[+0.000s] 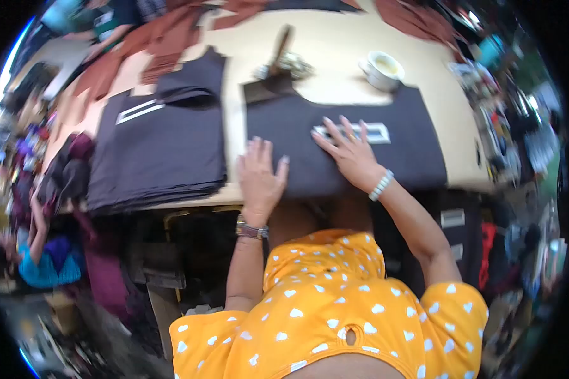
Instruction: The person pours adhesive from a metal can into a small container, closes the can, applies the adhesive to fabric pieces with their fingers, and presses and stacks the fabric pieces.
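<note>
A dark cut garment panel (pixel 291 151) with a curved neckline lies flat on the pale table in front of me. My right hand (pixel 349 151) rests on it with fingers spread, its fingertips over the left part of a white rectangular frame-shaped piece (pixel 378 132). On the panel's left edge lies my left hand (pixel 261 174), fingers stretched out and thumb apart. Neither hand grips anything. To the left is a stack of similar dark panels (pixel 164 148), the top one bearing a white rectangular strip (pixel 139 111) and a folded-over part.
Behind the panel stand a white cup (pixel 384 71) with yellowish contents and a brush-like wooden-handled tool (pixel 281 50) by a pale clump. Reddish-brown fabric pieces (pixel 171 41) lie at the back left. A person in a blue top (pixel 47 262) is at far left; another is at the upper left.
</note>
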### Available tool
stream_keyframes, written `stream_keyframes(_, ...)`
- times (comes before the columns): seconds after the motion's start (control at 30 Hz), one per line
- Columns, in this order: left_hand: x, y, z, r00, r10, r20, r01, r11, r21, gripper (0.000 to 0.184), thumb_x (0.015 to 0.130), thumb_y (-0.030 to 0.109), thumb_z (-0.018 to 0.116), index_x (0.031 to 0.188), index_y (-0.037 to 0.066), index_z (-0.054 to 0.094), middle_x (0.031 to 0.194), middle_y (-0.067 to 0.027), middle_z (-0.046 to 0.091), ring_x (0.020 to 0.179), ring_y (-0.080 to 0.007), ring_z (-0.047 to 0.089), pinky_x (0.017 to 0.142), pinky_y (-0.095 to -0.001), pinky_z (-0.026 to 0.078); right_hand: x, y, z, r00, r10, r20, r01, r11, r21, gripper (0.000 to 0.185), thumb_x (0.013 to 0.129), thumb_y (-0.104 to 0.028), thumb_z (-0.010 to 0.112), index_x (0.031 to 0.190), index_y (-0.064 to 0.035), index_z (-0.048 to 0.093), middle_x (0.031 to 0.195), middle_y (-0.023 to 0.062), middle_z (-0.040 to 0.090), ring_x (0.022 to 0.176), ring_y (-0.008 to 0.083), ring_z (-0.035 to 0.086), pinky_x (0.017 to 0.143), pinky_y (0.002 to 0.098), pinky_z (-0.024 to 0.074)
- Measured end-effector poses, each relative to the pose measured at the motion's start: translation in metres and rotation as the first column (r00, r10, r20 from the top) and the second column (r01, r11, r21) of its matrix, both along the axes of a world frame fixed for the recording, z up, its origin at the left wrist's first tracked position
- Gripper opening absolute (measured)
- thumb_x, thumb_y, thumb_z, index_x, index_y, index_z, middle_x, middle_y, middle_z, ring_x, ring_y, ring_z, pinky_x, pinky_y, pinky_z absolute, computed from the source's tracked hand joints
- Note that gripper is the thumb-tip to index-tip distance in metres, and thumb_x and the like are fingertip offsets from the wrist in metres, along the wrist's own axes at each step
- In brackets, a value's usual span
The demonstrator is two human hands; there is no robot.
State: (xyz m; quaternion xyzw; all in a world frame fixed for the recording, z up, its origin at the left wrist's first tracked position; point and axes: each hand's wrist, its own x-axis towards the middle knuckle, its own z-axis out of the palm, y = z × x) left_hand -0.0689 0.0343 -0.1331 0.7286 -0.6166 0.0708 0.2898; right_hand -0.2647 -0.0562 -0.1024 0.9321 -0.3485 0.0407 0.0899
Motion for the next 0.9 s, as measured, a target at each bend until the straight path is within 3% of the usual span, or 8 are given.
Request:
stream_keyframes(0.17,0.002,-0.004,0.009,0.999,0.019,-0.031,-0.019,0.999,0.028,0.042,0.079,0.03,0.062,0.106,-0.001,0.058,0.118,-0.0194,0.054,0.111,-0.032,0.05,0.096,-0.0413,0.036,-0.03,-0.026,0.007,0.929,-0.006,0.37,-0.196,0.841,0.505,0.053,0.068,0.009,0.044,0.108,-0.0195,0.065,0.145,0.018,0.026,0.133,0.043,0.019,0.108,0.051,0.0154)
stream_keyframes(0.23,0.007,-0.007,0.019,0.991,0.015,-0.133,-0.004,0.997,0.081,0.044,0.078,0.03,0.062,0.108,-0.002,0.057,0.115,-0.019,0.055,0.109,-0.0317,0.051,0.094,-0.041,0.038,-0.055,-0.033,-0.005,0.847,-0.04,0.53,-0.159,0.932,0.325,0.045,0.069,0.009,0.045,0.102,-0.0134,0.067,0.14,0.022,0.033,0.129,0.0438,0.027,0.108,0.0449,0.0205)
stream_keyframes(0.37,0.014,-0.018,0.026,0.96,0.271,-0.075,-0.268,0.962,0.056,0.044,0.076,0.036,0.065,0.099,0.0,0.055,0.1,-0.0144,0.054,0.097,-0.0298,0.051,0.083,-0.0409,0.042,-0.122,-0.062,-0.025,0.796,-0.32,0.513,0.37,0.929,0.005,0.058,0.076,-0.005,0.058,0.13,0.0,0.039,0.132,0.0218,0.042,0.122,0.0358,0.04,0.102,0.0432,0.0313)
stream_keyframes(0.5,0.016,-0.032,0.009,0.964,0.206,-0.17,-0.214,0.976,-0.03,0.03,0.074,0.028,0.069,0.084,0.003,0.055,0.097,-0.011,0.053,0.095,-0.0306,0.049,0.078,-0.0407,0.042,-0.157,-0.081,-0.037,0.518,-0.681,0.517,0.738,0.662,0.132,0.066,0.075,-0.011,0.067,0.132,0.0009,0.035,0.116,0.018,0.056,0.103,0.031,0.055,0.09,0.0393,0.0412)
stream_keyframes(0.6,0.012,-0.045,0.008,0.925,0.148,-0.348,-0.193,0.976,-0.097,0.022,0.075,0.018,0.068,0.083,0.003,0.054,0.081,-0.0156,0.058,0.08,-0.0327,0.056,0.069,-0.041,0.044,-0.154,-0.093,-0.031,0.44,-0.643,0.627,0.407,0.765,0.5,0.063,0.071,-0.002,0.068,0.127,0.0004,0.041,0.07,0.0084,0.057,0.069,0.0212,0.057,0.073,0.0335,0.0459)
stream_keyframes(0.63,0.01,-0.048,0.014,0.892,0.127,-0.434,-0.186,0.978,-0.098,0.021,0.076,0.017,0.067,0.083,0.002,0.054,0.077,-0.0169,0.058,0.076,-0.0333,0.058,0.066,-0.0411,0.045,-0.159,-0.101,-0.032,0.394,-0.636,0.664,0.307,0.772,0.557,0.065,0.072,-0.004,0.069,0.13,-0.0031,0.04,0.08,0.0097,0.059,0.076,0.0233,0.058,0.075,0.035,0.0456)
stream_keyframes(0.83,0.021,-0.056,0.012,0.692,-0.056,-0.72,-0.037,0.993,-0.113,0.058,0.077,0.003,0.062,0.128,0.005,0.034,0.088,-0.0234,0.062,0.076,-0.0345,0.062,0.067,-0.0393,0.047,-0.143,-0.095,-0.028,0.465,-0.726,0.507,0.822,0.567,0.058,0.065,0.074,-0.018,0.07,0.13,-0.0055,0.039,0.106,0.0155,0.06,0.1,0.0351,0.057,0.083,0.0423,0.0448)
stream_keyframes(0.9,0.02,-0.065,-0.012,0.556,-0.129,-0.821,0.044,0.991,-0.127,0.075,0.076,0.001,0.062,0.139,0.008,0.023,0.105,-0.0256,0.06,0.082,-0.0299,0.063,0.07,-0.0352,0.048,-0.137,-0.102,-0.03,0.4,-0.764,0.507,0.721,0.603,0.34,0.06,0.074,-0.016,0.069,0.126,-0.0048,0.042,0.093,0.0131,0.063,0.091,0.0337,0.06,0.081,0.0416,0.0455)
